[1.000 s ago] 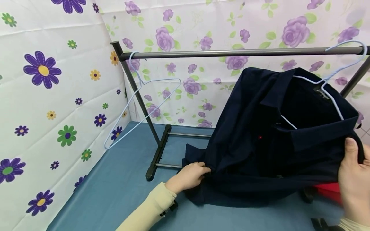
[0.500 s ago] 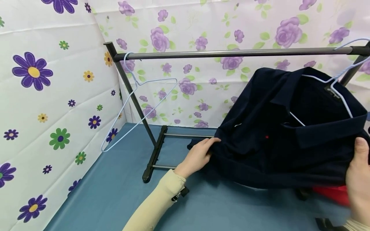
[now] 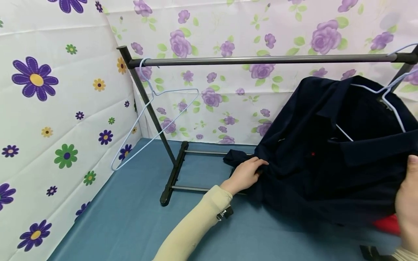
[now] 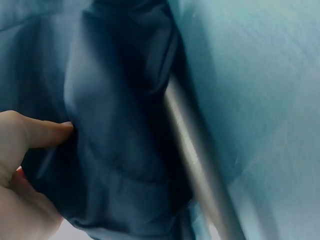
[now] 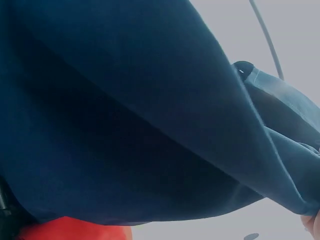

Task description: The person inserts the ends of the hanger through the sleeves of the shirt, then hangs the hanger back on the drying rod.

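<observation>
A dark navy collared shirt point(image 3: 294, 166) hangs at the right on a light blue wire hanger point(image 3: 393, 108). The hanger's hook is at the rail's right end, partly out of frame. My left hand point(image 3: 246, 175) pinches the shirt's cloth at its left side; in the left wrist view the thumb point(image 4: 50, 134) presses on the folds. At the right edge of the head view, my right hand point(image 3: 408, 203) holds the shirt's other side, thumb upward, its fingers mostly hidden. The right wrist view is mostly filled by the shirt's cloth point(image 5: 125, 125).
A dark metal rack's rail point(image 3: 228, 61) spans the view, above its black foot point(image 3: 174, 174). One bare wire hanger point(image 3: 153, 94) hangs at its left end. Something red point(image 3: 388, 224) lies beneath the shirt on the blue table cover point(image 3: 130, 217). Flowered sheets stand behind and left.
The head view has shifted slightly. My left hand has moved right and up, shifting its grip on the cloth. The shirt has moved right, and its lower left part has drawn in.
</observation>
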A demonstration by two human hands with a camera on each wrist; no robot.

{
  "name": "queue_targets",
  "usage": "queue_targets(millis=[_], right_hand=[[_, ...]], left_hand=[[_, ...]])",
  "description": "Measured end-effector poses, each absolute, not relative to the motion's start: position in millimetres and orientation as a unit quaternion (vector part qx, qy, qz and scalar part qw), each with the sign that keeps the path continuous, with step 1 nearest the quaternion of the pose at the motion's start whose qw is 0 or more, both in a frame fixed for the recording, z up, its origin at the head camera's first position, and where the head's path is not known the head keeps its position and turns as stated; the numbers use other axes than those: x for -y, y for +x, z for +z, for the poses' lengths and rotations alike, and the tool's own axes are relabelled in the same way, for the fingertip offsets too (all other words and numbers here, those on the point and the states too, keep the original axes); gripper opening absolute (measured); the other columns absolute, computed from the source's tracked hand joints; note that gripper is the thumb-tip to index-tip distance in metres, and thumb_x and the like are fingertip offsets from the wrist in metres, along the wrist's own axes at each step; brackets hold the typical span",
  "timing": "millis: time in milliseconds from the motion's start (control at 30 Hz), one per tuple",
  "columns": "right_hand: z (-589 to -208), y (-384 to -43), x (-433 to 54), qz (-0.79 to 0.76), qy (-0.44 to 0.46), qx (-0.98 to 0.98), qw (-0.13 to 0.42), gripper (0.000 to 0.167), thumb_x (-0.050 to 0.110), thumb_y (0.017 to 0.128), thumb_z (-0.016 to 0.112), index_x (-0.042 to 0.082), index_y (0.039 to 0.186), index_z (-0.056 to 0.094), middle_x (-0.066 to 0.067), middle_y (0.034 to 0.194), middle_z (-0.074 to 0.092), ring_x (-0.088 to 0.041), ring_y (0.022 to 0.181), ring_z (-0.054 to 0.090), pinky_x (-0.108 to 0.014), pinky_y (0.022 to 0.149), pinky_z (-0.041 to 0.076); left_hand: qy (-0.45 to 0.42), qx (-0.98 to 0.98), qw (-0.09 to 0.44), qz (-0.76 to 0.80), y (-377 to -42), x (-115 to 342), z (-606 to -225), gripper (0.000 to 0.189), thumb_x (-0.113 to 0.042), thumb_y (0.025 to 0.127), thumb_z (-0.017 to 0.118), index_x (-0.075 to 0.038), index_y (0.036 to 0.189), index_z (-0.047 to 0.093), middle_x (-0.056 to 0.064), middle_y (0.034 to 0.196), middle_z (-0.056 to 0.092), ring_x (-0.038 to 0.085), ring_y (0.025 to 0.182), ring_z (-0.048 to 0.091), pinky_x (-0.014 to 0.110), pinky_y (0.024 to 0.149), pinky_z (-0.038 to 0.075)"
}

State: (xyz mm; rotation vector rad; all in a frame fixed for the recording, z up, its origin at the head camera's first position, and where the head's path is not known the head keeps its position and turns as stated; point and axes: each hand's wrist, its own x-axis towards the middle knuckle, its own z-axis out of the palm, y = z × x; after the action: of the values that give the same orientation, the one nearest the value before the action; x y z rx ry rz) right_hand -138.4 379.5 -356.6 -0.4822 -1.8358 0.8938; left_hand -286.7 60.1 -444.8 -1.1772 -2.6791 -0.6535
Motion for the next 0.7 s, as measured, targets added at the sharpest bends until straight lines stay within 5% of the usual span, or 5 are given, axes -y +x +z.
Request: queue_targets(millis=[167, 267, 400, 500, 700], right_hand=[[-357, -137, -376, 0.359, -0.192, 0.768, 0.494, 0.047, 0.031, 0.108, 0.047, 0.011, 0.151, 0.047, -0.011, 0.152, 0.045, -0.008, 0.137, 0.039, -0.027, 0.116, 0.023], [-359, -135, -374, 0.356, -0.198, 0.769, 0.492, 0.048, 0.035, 0.107, 0.049, 0.018, 0.152, 0.048, -0.004, 0.154, 0.044, -0.009, 0.138, 0.039, -0.028, 0.117, 0.023], [-364, -133, -374, 0.359, -0.21, 0.77, 0.484, 0.022, 0.036, 0.106, 0.053, 0.032, 0.122, 0.067, 0.018, 0.109, 0.063, 0.005, 0.099, 0.054, -0.016, 0.094, 0.037], [-368, -133, -375, 0.371, -0.19, 0.767, 0.488, 0.017, 0.032, 0.104, 0.058, 0.045, 0.093, 0.056, 0.034, 0.08, 0.041, 0.013, 0.071, 0.038, -0.01, 0.068, 0.029], [-377, -130, -376, 0.373, -0.168, 0.763, 0.5, 0.027, 0.028, 0.101, 0.063, 0.048, 0.088, 0.052, 0.036, 0.076, 0.043, 0.012, 0.064, 0.038, -0.006, 0.063, 0.028]], left_hand=[[-0.406, 0.891, 0.06, -0.194, -287, -69, -452, 0.033, -0.011, 0.102, 0.059, -0.019, 0.134, 0.063, -0.001, 0.112, 0.062, 0.011, 0.092, 0.061, 0.019, 0.081, 0.048], [-0.411, 0.892, 0.054, -0.18, -286, -69, -456, 0.033, -0.012, 0.103, 0.059, -0.02, 0.135, 0.063, -0.001, 0.113, 0.062, 0.012, 0.095, 0.062, 0.021, 0.08, 0.049], [-0.41, 0.896, 0.052, -0.163, -281, -58, -459, 0.04, -0.016, 0.103, 0.06, -0.024, 0.142, 0.056, 0.001, 0.119, 0.06, 0.016, 0.102, 0.059, 0.028, 0.078, 0.049], [-0.398, 0.901, 0.04, -0.168, -277, -43, -459, 0.049, -0.021, 0.102, 0.062, -0.026, 0.149, 0.048, 0.002, 0.128, 0.054, 0.02, 0.113, 0.053, 0.038, 0.084, 0.048], [-0.371, 0.91, 0.01, -0.187, -270, -8, -462, 0.066, -0.028, 0.099, 0.068, -0.03, 0.156, 0.037, 0.005, 0.143, 0.044, 0.026, 0.128, 0.042, 0.057, 0.097, 0.043]])
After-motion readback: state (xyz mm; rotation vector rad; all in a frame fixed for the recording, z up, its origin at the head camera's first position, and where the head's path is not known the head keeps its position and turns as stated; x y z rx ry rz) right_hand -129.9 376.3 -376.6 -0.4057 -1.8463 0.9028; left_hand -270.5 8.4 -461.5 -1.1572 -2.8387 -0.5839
